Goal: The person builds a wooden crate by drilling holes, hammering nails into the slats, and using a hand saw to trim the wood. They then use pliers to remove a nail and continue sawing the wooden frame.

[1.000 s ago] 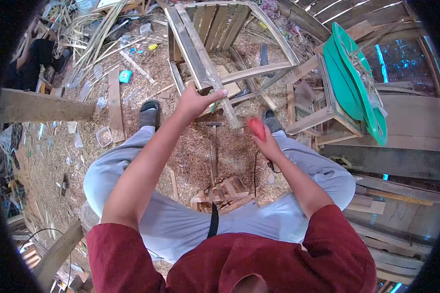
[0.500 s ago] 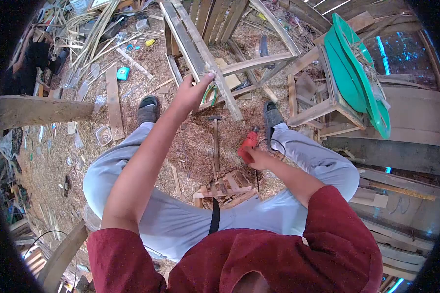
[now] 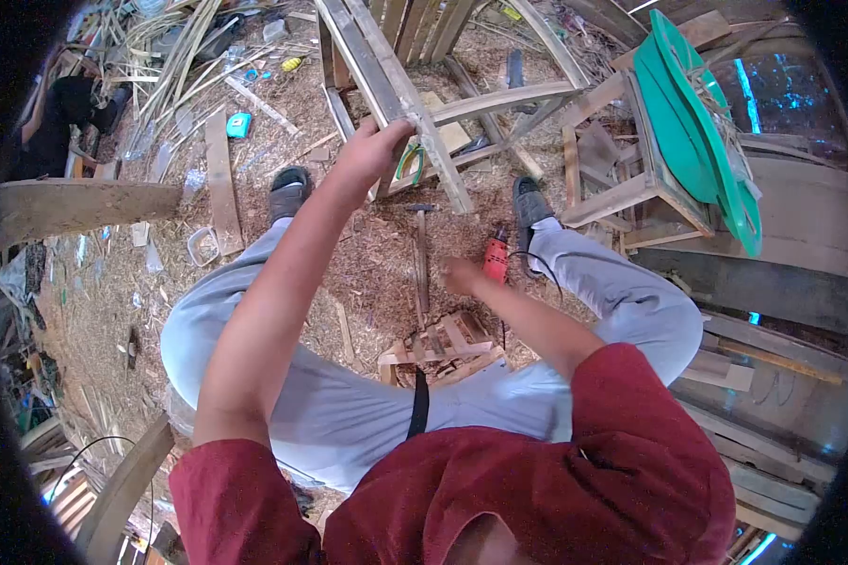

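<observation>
Near the top centre, my left hand (image 3: pixel 375 155) is closed around a rail of a wooden frame (image 3: pixel 462 105), which looks like an unfinished chair. A red power drill (image 3: pixel 496 261) lies on the shavings by my right foot, its cord trailing back. Just left of the drill is my right hand (image 3: pixel 464 277), holding nothing; its fingers are slightly blurred but look apart. Beyond those fingertips a hammer (image 3: pixel 421 259) lies on the floor, head away from me. Green-handled pliers (image 3: pixel 409 162) show beneath the frame, partly hidden by it.
A green plastic chair (image 3: pixel 693 132) rests on a wooden frame at right. Small joined wood pieces (image 3: pixel 443 344) lie between my legs. At left are a plank (image 3: pixel 222 184), a beam (image 3: pixel 85 212) and a turquoise box (image 3: pixel 238 124). Boards (image 3: pixel 773 363) are stacked at right.
My right hand has let go of the red drill and moved left towards the hammer. The drill now lies on the floor. My left hand keeps its hold on the wooden frame.
</observation>
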`<state>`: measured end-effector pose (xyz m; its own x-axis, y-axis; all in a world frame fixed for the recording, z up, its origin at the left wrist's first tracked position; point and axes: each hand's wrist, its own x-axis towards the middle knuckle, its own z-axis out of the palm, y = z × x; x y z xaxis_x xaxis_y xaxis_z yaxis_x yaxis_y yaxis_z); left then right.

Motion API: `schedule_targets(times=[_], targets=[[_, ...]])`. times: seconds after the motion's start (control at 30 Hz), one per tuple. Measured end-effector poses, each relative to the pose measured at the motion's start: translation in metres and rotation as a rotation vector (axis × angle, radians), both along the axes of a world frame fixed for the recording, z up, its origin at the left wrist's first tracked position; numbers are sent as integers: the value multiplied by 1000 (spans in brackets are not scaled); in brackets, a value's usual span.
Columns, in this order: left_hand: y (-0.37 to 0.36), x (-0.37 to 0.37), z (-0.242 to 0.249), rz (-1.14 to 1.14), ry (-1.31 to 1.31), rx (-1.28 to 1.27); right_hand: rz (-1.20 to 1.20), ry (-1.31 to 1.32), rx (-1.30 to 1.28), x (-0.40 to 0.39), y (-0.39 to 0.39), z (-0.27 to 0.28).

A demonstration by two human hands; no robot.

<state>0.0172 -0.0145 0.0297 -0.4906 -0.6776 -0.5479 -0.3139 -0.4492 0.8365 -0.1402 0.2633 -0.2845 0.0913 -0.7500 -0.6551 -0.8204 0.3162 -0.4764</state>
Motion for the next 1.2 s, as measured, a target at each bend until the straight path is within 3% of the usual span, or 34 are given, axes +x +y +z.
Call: schedule_targets(times=[0.17,0.23,0.27,0.37,0.4,0.47,0.53,0.7,0.77,0.87,0.93,1.07,1.2], targets=[[-9,2,-20,-12,-10,-72,-545,55,46,79,-28,5],[-9,3,-3,-20,-81,-43,-752,148,104,98,-31,4],[-14,6,-14,-61,-137,-145,-740,267,70,103,-23,-29],[-25,8,1,169,-180,-97,-728,255,137,105,-26,-33],[-30,11,10,228,-60,-97,-748,218,127,99,-30,-28],[-38,16,7,421,119,-78,-785,155,110,76,-38,-2],[-38,14,19,556,283,-68,-570,27,184,38,-47,42],[-33,2,30,567,370,-143,-870,-335,381,-40,-53,80],[-24,-1,45,535,427,-136,-1024,-356,500,-40,-73,219],[-11,6,69,348,402,-190,-1151,-494,417,-67,-62,270],[-9,9,68,219,447,-231,-1196,-471,263,-56,-67,343],[-3,8,67,127,388,-423,-1101,-625,10,-53,-82,367],[-8,4,43,99,371,-466,-1044,-599,-133,-17,-100,361]])
